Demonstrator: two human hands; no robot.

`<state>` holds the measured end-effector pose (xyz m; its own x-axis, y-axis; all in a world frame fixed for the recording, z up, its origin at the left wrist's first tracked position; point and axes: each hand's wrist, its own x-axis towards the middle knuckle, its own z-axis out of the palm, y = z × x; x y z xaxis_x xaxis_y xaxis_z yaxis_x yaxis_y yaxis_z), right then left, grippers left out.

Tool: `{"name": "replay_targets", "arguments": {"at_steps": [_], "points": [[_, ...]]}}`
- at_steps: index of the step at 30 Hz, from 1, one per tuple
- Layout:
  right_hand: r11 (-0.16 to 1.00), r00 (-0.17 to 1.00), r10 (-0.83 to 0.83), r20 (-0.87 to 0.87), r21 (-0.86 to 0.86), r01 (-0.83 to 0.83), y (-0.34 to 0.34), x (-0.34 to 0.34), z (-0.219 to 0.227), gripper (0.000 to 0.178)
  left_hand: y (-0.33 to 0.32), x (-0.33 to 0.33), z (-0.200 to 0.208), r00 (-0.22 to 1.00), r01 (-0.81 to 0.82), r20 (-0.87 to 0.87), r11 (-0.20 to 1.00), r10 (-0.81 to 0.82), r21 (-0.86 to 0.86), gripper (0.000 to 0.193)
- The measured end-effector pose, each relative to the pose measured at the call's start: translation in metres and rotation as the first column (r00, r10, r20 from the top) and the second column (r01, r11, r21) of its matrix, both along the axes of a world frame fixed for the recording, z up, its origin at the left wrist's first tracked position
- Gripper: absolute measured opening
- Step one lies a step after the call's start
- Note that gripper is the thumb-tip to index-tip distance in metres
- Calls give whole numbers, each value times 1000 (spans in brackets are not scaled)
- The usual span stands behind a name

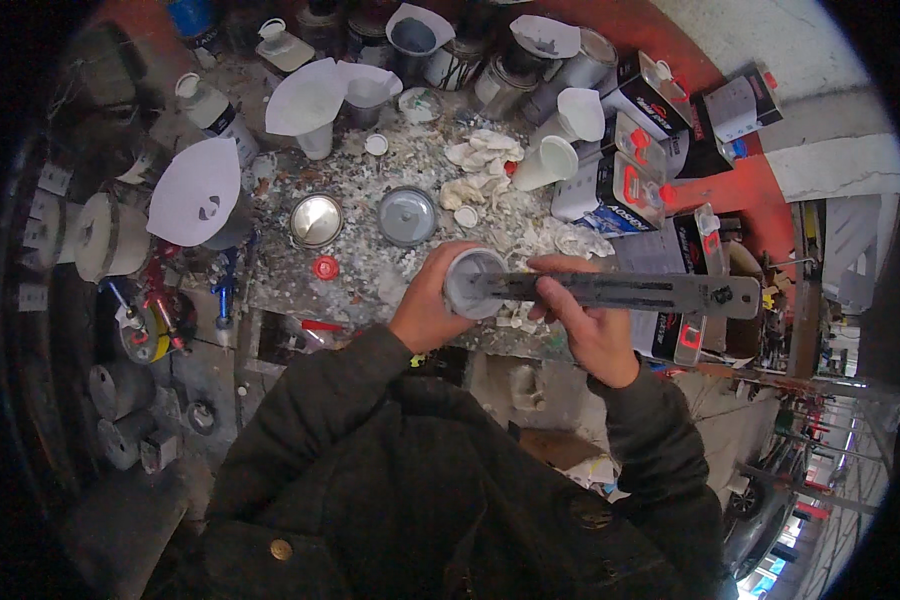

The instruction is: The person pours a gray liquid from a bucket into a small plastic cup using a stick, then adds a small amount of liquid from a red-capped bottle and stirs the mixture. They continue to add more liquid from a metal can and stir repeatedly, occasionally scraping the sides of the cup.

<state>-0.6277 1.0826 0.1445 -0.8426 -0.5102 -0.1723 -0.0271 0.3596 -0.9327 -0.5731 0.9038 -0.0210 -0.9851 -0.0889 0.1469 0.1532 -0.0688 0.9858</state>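
Observation:
My left hand (425, 308) is wrapped round a small plastic cup (460, 278) with greyish liquid inside, near the front edge of the bench. In my right hand (598, 328) is a long, flat, dark grey mixing stick (670, 294), gripped between thumb and fingers. Its left end reaches into the cup; its far end, with a hole in it, points right. How deep the tip goes is hidden. Beyond the cup lie a round grey lid (407, 215), a shiny round metal lid (316, 220) and a red cap (326, 267).
Crumpled white rags (478, 160) lie on the paint-spattered bench (370, 180). Paper strainers sit in cups, one large strainer (195, 190) at left. Several rectangular cans (610, 190) with red caps crowd the right. Blue (224, 290) and red (165, 300) spray guns hang at the left edge.

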Motion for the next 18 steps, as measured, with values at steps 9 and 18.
{"name": "replay_targets", "arguments": {"at_steps": [9, 18], "points": [[735, 607, 679, -413, 372, -567, -2, -34, 49, 32, -11, 10, 1, 993, 116, 0, 992, -116, -46, 82], [708, 616, 692, -375, 518, -480, 3, -5, 27, 33, -7, 16, -2, 997, 57, 53, 998, -58, 20, 80]]}}
